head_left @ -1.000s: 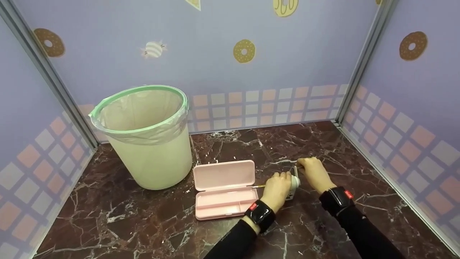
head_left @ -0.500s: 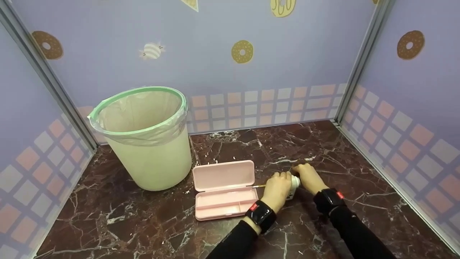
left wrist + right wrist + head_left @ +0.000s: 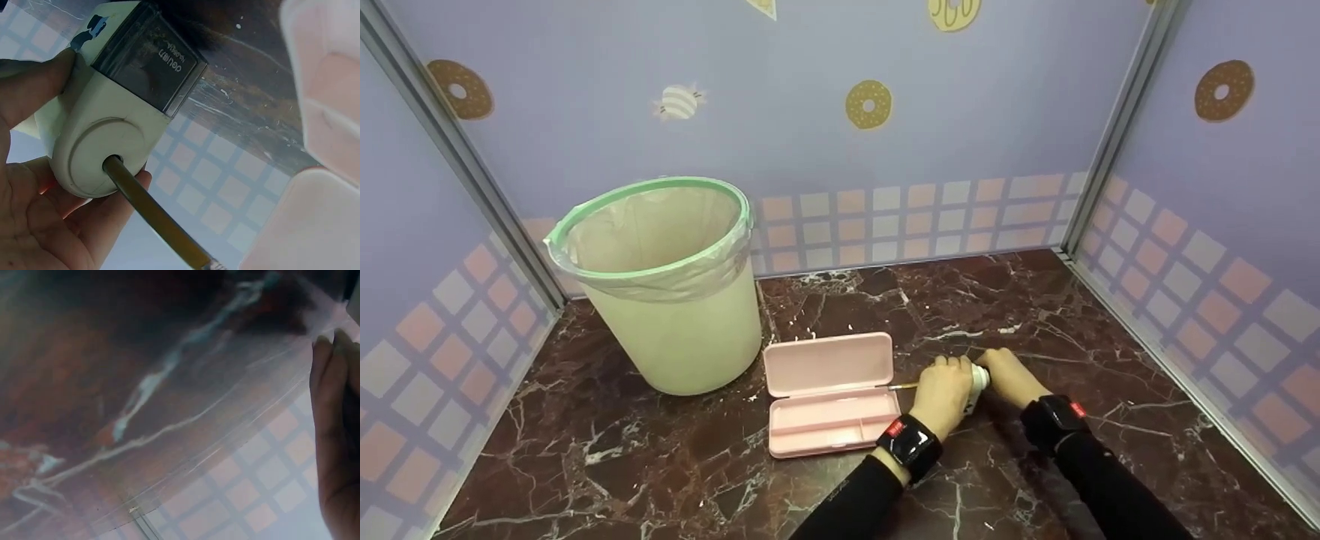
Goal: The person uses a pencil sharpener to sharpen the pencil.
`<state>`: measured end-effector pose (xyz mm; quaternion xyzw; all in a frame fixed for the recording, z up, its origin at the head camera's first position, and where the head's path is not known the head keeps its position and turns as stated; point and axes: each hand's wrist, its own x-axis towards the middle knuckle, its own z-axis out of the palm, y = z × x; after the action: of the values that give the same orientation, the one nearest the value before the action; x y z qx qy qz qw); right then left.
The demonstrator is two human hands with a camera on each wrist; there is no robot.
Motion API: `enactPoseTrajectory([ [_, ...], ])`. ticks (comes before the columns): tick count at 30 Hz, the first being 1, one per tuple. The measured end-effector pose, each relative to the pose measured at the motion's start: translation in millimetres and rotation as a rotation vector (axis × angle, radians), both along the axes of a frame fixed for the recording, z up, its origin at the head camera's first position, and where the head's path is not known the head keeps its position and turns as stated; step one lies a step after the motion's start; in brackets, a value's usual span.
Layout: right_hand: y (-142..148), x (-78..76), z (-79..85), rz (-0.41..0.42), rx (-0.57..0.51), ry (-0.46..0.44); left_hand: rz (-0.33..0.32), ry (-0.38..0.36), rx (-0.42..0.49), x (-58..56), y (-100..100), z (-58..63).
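My left hand [image 3: 945, 391] grips a white crank pencil sharpener [image 3: 90, 149] standing on the table, thumb on one side and fingers round the other. Its dark see-through shavings drawer shows in the left wrist view. A yellowish pencil [image 3: 154, 216] sits point-first in the sharpener's hole, its metal end toward the pencil case. At the sharpener's far side, my right hand [image 3: 1011, 377] has its fingers curled at the crank, whose handle is hidden behind them now. Only the edge of the right hand and its fingertips [image 3: 322, 343] show in the right wrist view.
Left of the sharpener lies a pink pencil case [image 3: 810, 411] with its lid raised and divided compartments. A pale bin [image 3: 690, 345] with a green rim and plastic liner stands at the back left. Patterned walls enclose the dark marbled table [image 3: 675, 465].
My right hand has dropped from above the sharpener to beside it, taking the crank out of sight. The left hand, sharpener and pencil stay almost in place.
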<state>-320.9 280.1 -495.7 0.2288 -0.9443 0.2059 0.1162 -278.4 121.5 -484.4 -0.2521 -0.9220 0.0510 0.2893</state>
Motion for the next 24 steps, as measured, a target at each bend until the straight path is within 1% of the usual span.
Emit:
enactPoseTrajectory([
  [4, 0.3, 6.7, -0.2, 0.006, -0.01, 0.002, 0.017, -0.044, -0.024, 2.1, 0.8, 3.2],
  [7, 1.3, 11.9, 0.3, 0.004, -0.009, 0.005, 0.03, -0.05, -0.032, 4.2, 2.1, 4.2],
  [9, 2.3, 16.1, 0.7, 0.007, -0.002, -0.005, 0.036, -0.042, -0.031, 5.0, 3.2, 3.8],
  [13, 3.6, 27.5, 3.0, 0.007, -0.008, -0.077, 0.05, -0.021, -0.025, 5.4, 4.2, 1.5],
  [16, 3.7, 36.4, 5.7, 0.01, -0.01, -0.109, 0.062, 0.005, -0.022, 5.0, 4.1, -0.2],
  [20, 3.6, 45.6, 9.8, 0.031, -0.022, -0.12, 0.076, 0.038, -0.012, 4.6, 3.7, -1.6],
  [24, 4.6, 51.2, 13.3, 0.05, -0.041, -0.119, 0.083, 0.051, -0.004, 4.9, 5.0, -1.1],
])
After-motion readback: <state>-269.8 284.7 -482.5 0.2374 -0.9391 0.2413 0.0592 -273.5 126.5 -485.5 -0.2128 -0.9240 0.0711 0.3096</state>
